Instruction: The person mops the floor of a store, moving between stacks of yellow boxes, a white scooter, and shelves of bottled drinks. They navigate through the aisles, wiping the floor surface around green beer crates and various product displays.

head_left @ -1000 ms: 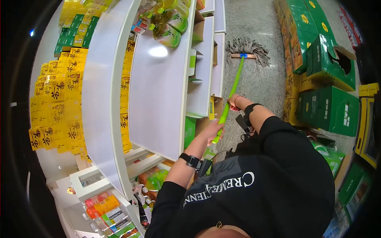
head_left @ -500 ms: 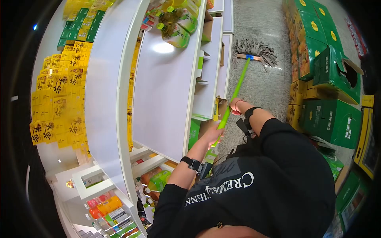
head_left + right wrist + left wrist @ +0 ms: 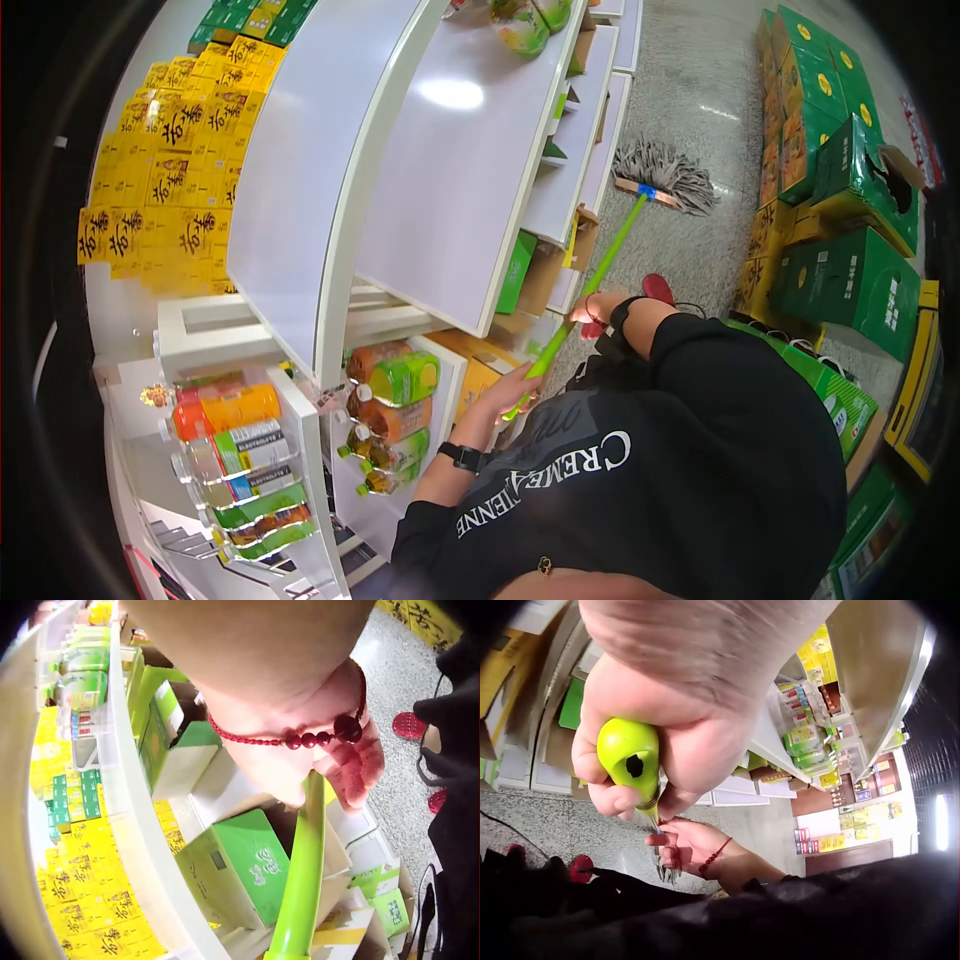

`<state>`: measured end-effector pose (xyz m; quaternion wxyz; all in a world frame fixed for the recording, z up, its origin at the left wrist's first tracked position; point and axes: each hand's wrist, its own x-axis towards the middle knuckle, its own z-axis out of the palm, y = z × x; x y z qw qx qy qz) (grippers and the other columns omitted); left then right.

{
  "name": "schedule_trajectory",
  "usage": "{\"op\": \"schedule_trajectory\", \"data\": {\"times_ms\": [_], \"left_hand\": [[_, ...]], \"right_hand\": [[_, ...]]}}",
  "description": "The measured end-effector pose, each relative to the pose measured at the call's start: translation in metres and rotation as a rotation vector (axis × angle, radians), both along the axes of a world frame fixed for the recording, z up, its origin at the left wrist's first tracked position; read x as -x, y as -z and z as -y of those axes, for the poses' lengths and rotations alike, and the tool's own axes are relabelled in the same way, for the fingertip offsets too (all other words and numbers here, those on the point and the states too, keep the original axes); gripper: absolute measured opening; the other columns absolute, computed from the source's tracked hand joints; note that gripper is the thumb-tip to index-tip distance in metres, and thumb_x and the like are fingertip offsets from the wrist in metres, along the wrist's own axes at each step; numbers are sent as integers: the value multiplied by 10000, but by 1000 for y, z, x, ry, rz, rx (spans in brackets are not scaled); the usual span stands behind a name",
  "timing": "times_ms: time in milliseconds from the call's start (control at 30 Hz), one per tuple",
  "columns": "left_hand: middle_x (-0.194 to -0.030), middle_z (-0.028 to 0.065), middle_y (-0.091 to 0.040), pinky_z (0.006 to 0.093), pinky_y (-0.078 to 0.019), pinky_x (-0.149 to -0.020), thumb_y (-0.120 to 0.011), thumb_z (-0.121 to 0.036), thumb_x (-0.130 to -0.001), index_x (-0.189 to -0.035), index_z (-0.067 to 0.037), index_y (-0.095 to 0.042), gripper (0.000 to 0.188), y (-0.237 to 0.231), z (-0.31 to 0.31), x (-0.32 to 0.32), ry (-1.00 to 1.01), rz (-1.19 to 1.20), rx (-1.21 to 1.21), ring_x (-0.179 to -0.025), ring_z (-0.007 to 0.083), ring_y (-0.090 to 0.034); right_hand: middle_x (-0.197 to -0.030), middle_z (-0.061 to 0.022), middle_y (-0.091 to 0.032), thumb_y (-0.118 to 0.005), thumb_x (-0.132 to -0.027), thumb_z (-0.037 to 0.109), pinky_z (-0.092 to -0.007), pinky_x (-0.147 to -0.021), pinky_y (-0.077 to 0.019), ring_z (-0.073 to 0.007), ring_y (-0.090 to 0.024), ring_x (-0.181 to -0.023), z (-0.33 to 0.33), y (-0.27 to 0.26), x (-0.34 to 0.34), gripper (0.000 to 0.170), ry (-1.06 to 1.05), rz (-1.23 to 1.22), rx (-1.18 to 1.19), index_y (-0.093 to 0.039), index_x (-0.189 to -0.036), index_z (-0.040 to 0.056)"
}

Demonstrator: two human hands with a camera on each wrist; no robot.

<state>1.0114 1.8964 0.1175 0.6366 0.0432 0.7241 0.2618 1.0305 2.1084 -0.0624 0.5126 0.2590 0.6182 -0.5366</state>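
Observation:
A mop runs up the aisle floor, with a grey string head (image 3: 668,172) spread on the speckled floor and a bright green handle (image 3: 606,262). A blue clip joins the handle to the head's wooden bar. Low on the handle, my left hand (image 3: 512,388) grips its end; the rounded green end cap (image 3: 622,746) with a dark hole pokes out of that fist in the left wrist view. Farther up, my right hand (image 3: 588,308) holds the handle between thumb and fingers. A red beaded bracelet (image 3: 300,740) circles the right wrist.
White shelves (image 3: 455,170) line the left side, bearing drink bottles (image 3: 400,385). Opened cartons (image 3: 247,862) sit along the lower shelf beside the handle. Green boxes (image 3: 840,285) are stacked along the aisle's right. A red shoe (image 3: 657,290) shows on the floor near my right hand.
The view has swung, so shelves and boxes sit lower and farther right. Both hands and the mop appear lower in view, and the mop bar is more tilted. The grip stays on the handle.

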Motion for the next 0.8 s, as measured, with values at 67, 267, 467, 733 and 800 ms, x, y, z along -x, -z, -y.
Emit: {"op": "schedule_trajectory", "data": {"times_ms": [67,267,467,733,800], "left_hand": [[-721,27,-475,233,-370,-441,-485,-229,-856,-1105,-81,-474,290,1,28,-13,-4,-66,-7,-493,103,-422],[-703,31,-481,240,-373,-423,-487,-228,-859,-1107,-81,-477,289,2,43,-21,31,-81,2,-508,101,-442],[-658,39,-456,258,-377,-409,-454,-186,-866,-1064,-54,-487,240,-13,-6,-5,114,-84,-37,-425,123,-410],[-705,39,-457,245,-385,-424,-462,-198,-862,-1013,-25,-485,232,-17,-158,9,202,-86,-8,-474,119,-427],[-708,41,-460,240,-390,-434,-471,-221,-860,-1000,-13,-490,251,-4,-208,11,207,-150,-102,-490,115,-431]], "right_hand": [[-754,-83,-651,-405,-872,371,-413,-594,-454,-229,-593,-652,20,-4,-8,404,-105,28,99,-646,-808,53],[-724,-100,-641,-411,-873,388,-386,-480,-472,-234,-577,-530,40,-10,-26,431,129,-71,75,-606,-902,4],[-768,-93,-645,-409,-873,427,-322,-436,-461,-182,-566,-519,6,-3,-21,433,265,-184,121,-587,-940,38],[-613,-101,-592,-539,-817,389,-327,-349,-398,-182,-491,-384,-103,-29,-17,391,623,-172,-51,-600,-733,12],[-581,-96,-578,-566,-799,388,-324,-340,-384,-182,-475,-363,-150,-9,-13,393,702,-198,-95,-596,-684,13]]}}
